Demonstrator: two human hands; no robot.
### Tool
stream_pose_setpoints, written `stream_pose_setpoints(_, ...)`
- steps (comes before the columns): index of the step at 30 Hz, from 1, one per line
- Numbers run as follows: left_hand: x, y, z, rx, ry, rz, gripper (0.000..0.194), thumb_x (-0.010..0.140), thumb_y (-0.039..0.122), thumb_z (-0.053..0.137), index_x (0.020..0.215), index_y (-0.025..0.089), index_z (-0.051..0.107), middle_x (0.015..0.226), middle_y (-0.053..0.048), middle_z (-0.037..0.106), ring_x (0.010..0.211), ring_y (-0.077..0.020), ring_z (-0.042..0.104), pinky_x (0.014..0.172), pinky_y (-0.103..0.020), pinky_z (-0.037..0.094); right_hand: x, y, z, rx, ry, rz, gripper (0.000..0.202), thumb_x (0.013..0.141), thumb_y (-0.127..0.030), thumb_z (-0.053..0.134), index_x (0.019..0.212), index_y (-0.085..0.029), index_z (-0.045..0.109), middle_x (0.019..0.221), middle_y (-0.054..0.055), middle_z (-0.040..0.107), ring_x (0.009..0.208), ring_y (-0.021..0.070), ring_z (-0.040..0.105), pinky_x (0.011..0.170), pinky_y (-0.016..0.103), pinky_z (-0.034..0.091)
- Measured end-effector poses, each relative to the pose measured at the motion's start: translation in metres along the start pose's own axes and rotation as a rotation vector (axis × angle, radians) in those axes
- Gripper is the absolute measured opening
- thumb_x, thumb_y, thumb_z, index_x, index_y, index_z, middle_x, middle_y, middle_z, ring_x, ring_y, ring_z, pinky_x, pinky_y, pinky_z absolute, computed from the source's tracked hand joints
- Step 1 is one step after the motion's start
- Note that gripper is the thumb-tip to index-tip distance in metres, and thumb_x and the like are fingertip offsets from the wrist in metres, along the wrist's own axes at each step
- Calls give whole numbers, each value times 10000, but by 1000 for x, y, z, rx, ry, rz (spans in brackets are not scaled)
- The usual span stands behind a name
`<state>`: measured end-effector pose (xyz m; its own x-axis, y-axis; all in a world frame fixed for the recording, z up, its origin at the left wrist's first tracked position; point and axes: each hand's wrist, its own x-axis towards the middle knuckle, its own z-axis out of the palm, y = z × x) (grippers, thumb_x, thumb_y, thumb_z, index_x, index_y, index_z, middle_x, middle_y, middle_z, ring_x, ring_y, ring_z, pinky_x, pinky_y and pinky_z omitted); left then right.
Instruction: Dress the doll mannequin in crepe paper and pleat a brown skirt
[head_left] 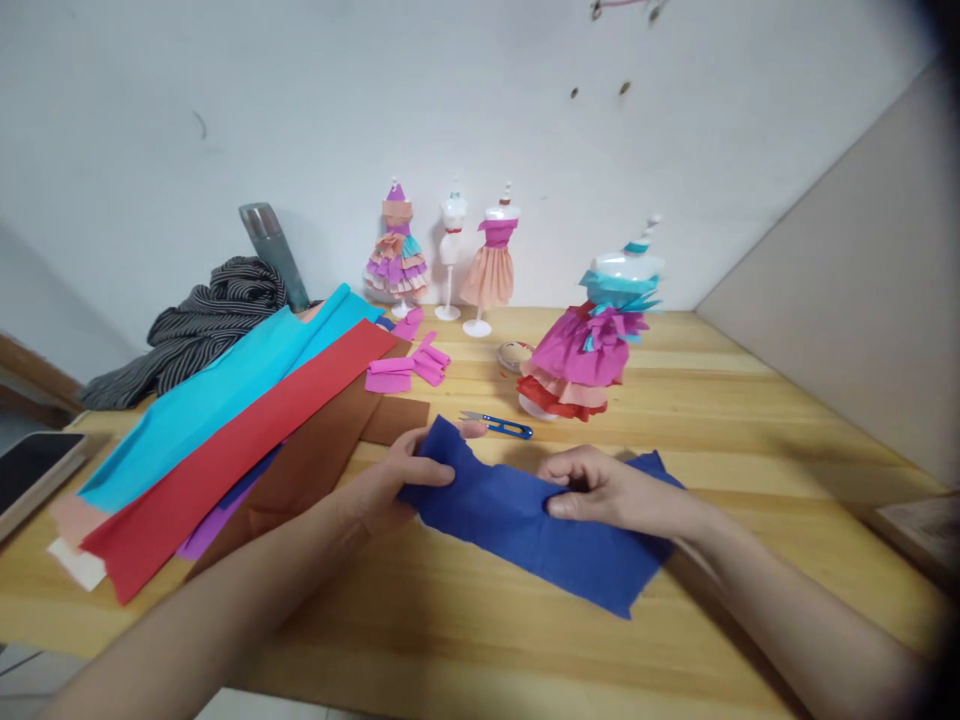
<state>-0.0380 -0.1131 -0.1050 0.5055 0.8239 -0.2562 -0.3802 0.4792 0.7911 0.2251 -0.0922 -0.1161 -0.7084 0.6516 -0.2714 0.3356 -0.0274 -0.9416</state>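
A strip of dark blue crepe paper [510, 520] is stretched between my two hands just above the table. My left hand [412, 470] pinches its left end, thumb on top. Further right, my right hand [592, 485] grips the upper edge near the middle, and the paper's right part hangs beyond it. Behind the strip lie blue-handled thread snips [499, 425]. To the right of them stands a mini dress form [585, 340] in a layered magenta, peach and red skirt with a turquoise top.
Overlapping turquoise [217, 370], red [247, 450] and brown [315, 460] sheets cover the left side. Pink scraps [409, 368] and a tape roll [515, 355] lie mid-table. Three small dress forms [480, 260], a bottle [274, 250], striped cloth [210, 320] and a phone [37, 470] surround them.
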Motion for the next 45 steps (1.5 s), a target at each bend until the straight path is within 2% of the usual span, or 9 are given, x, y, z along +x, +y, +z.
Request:
stream_pose_setpoints(7, 2, 9, -2, 74, 76, 40, 261, 483, 193, 838, 653, 133, 649, 577, 0, 623, 514, -110, 577, 539, -210, 460, -2, 2, -1, -16, 25, -26, 497, 737, -617, 677, 680, -151, 512, 609, -50, 425, 551, 74, 379, 501, 204, 310)
stream_pose_setpoints(10, 4, 15, -6, 96, 114, 87, 235, 521, 204, 828, 680, 137, 668, 585, -6, 641, 538, -127, 597, 584, -235, 483, -4, 0, -1, -7, 7, -14, 496, 704, -610, 707, 701, -142, 541, 614, -46, 452, 562, 82, 415, 526, 210, 357)
stream_pose_setpoints(14, 9, 25, -17, 130, 243, 144, 317, 548, 232, 826, 825, 120, 720, 774, -70, 736, 679, -192, 667, 665, -278, 506, -4, -2, -3, -11, -21, -17, 468, 703, -573, 719, 722, -129, 573, 634, -40, 480, 580, 87, 427, 552, 217, 375)
stream_pose_setpoints(20, 17, 31, -32, 85, 393, 247, 305, 555, 244, 823, 803, 119, 699, 743, -52, 733, 641, -180, 654, 635, -272, 504, -5, -2, -6, -49, -29, -35, 375, 719, -469, 730, 686, -131, 571, 611, -54, 464, 546, 76, 411, 528, 207, 339)
stream_pose_setpoints(23, 18, 33, -33, 80, 421, 246, 345, 550, 284, 840, 816, 121, 692, 754, -54, 736, 652, -182, 660, 627, -266, 510, -6, -3, -6, -71, -41, -26, 315, 731, -415, 720, 732, -114, 627, 640, -37, 522, 578, 92, 467, 568, 215, 390)
stream_pose_setpoints(27, 17, 36, -35, 136, 384, 239, 434, 591, 469, 834, 804, 118, 691, 752, -79, 733, 665, -209, 678, 643, -291, 524, -7, -3, -7, -94, 3, -52, 256, 739, -354, 714, 805, -115, 649, 709, -17, 583, 639, 108, 528, 612, 219, 437)
stream_pose_setpoints(30, 18, 36, -39, 200, 353, 227, 444, 561, 440, 866, 820, 115, 709, 767, -91, 739, 682, -220, 689, 663, -291, 525, -5, 2, -9, 20, 52, -80, 318, 738, -396, 727, 864, -116, 646, 764, 0, 619, 674, 120, 568, 646, 235, 475)
stream_pose_setpoints(34, 21, 35, -43, 207, 406, 225, 406, 536, 345, 892, 828, 120, 720, 795, -86, 750, 679, -201, 686, 692, -287, 533, -2, 9, -13, 215, 99, -52, 387, 705, -445, 768, 856, -116, 631, 735, -3, 632, 618, 106, 577, 623, 232, 483)
stream_pose_setpoints(45, 27, 36, -48, 298, 573, 346, 490, 470, 397, 906, 802, 100, 700, 708, -60, 727, 654, -208, 664, 684, -313, 532, 0, 7, -12, 155, 146, 33, 444, 657, -509, 792, 776, -109, 642, 667, -23, 614, 558, 90, 544, 591, 224, 458)
